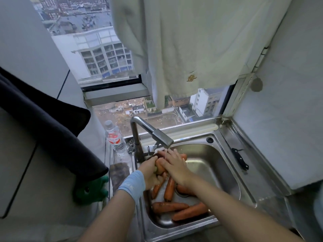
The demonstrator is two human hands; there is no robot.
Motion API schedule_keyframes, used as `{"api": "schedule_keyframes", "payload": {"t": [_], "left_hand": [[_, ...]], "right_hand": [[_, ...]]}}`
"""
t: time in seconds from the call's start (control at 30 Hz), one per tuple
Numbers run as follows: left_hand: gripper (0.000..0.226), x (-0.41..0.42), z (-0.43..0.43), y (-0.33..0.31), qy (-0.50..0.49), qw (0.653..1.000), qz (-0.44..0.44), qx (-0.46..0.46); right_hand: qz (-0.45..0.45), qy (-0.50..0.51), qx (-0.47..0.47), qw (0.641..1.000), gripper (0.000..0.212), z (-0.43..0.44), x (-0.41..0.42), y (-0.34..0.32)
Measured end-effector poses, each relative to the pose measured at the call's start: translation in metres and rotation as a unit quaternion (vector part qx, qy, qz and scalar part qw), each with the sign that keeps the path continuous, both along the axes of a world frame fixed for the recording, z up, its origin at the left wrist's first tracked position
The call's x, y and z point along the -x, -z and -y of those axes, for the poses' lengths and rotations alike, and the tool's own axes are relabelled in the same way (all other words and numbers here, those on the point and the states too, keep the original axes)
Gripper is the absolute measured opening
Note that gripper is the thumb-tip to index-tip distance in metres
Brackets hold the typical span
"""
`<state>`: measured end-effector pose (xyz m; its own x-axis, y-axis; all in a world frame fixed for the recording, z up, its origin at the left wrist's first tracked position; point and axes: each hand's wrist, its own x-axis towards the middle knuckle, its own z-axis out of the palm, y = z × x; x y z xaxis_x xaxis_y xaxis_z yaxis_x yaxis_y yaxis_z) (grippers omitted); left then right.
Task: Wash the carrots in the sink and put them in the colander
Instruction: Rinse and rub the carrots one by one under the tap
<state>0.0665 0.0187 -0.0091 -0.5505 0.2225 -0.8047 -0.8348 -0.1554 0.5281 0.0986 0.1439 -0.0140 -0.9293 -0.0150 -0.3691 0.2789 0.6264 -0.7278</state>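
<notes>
Arms (pixel 232 208) reach over the sink (pixel 218 163), left hand (pixel 151 173) gripping a carrot (pixel 160 166) while right hand (pixel 174 165) rubs it open-fingered under the tap (pixel 163 137), so that wet carrot could easily slip out.

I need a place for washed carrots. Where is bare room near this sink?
Free: the steel counter right of the sink, on the near side of the knife, and the basin's right half. Crowded: the basin's near left, with carrots, and the left rim, with the bottle.
</notes>
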Motion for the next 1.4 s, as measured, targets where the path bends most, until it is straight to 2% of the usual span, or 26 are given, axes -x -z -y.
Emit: {"api": "schedule_keyframes", "payload": {"t": [0.07, 0.17, 0.23, 0.33, 0.4, 0.47, 0.53, 0.6, 0.67, 0.77, 0.83, 0.93, 1.0, 1.1, 1.17, 1.3, 1.4], "left_hand": [[0.022, 0.002, 0.0, -0.002, 0.036, 0.999, 0.013, -0.034], [0.024, 0.004, 0.007, -0.004, 0.076, 0.992, 0.024, -0.094], [0.032, 0.002, 0.009, -0.006, 0.088, 0.988, 0.018, -0.125], [0.058, -0.002, 0.002, -0.011, 0.119, 0.988, -0.006, -0.093], [0.065, -0.001, -0.005, -0.013, 0.135, 0.99, -0.042, 0.0], [0.054, 0.003, -0.01, -0.005, 0.134, 0.98, -0.114, 0.098], [0.036, 0.005, -0.014, 0.001, 0.106, 0.976, -0.164, 0.098], [0.027, 0.007, -0.013, 0.006, 0.077, 0.976, -0.18, 0.098], [0.033, 0.01, -0.013, 0.012, 0.065, 0.974, -0.181, 0.116], [0.049, 0.011, -0.013, 0.015, 0.035, 0.972, -0.19, 0.13], [0.049, 0.003, -0.015, 0.006, 0.021, 0.98, -0.173, 0.096], [0.035, -0.005, -0.016, -0.002, 0.013, 0.988, -0.151, 0.01], [0.031, -0.008, -0.019, -0.002, 0.002, 0.988, -0.154, 0.01], [0.025, -0.006, -0.023, -0.005, -0.032, 0.98, -0.169, 0.095], [0.034, 0.001, -0.02, 0.003, -0.023, 0.974, -0.167, 0.152], [0.031, 0.001, -0.011, -0.004, -0.035, 0.986, -0.123, 0.107], [0.024, -0.003, -0.003, -0.011, -0.048, 0.993, -0.11, 0.023]], "right_hand": [[-0.056, -0.009, -0.015, 0.998, 0.047, -0.001, -0.002, 0.002], [-0.088, -0.022, -0.064, 0.994, 0.053, -0.003, -0.002, -0.001], [-0.104, 0.017, -0.01, 0.994, 0.052, -0.002, -0.002, -0.01], [-0.037, 0.102, 0.079, 0.991, 0.066, -0.003, 0.006, -0.019], [0.01, 0.146, 0.102, 0.984, 0.071, -0.003, 0.011, -0.019], [0.032, 0.159, 0.124, 0.979, 0.071, -0.004, 0.015, -0.015], [0.035, 0.156, 0.172, 0.972, 0.064, -0.003, 0.014, -0.007], [0.019, 0.122, 0.199, 0.972, 0.06, -0.003, 0.009, 0.0], [0.026, 0.081, 0.201, 0.976, 0.071, -0.007, 0.005, 0.007], [0.024, 0.054, 0.213, 0.975, 0.068, -0.01, 0.002, 0.014], [0.007, 0.074, 0.215, 0.974, 0.065, -0.01, 0.002, 0.016], [-0.041, 0.113, 0.143, 0.982, 0.056, -0.009, 0.007, 0.007], [-0.05, 0.128, 0.101, 0.985, 0.057, -0.011, 0.009, 0.001], [-0.068, 0.035, 0.062, 0.995, 0.048, -0.011, 0.004, -0.002], [-0.058, -0.031, 0.064, 0.996, 0.037, -0.012, 0.0, -0.001], [-0.009, -0.104, 0.056, 0.993, 0.051, -0.026, 0.003, -0.002], [-0.003, -0.099, 0.076, 0.992, 0.052, -0.03, 0.004, -0.003]]}}
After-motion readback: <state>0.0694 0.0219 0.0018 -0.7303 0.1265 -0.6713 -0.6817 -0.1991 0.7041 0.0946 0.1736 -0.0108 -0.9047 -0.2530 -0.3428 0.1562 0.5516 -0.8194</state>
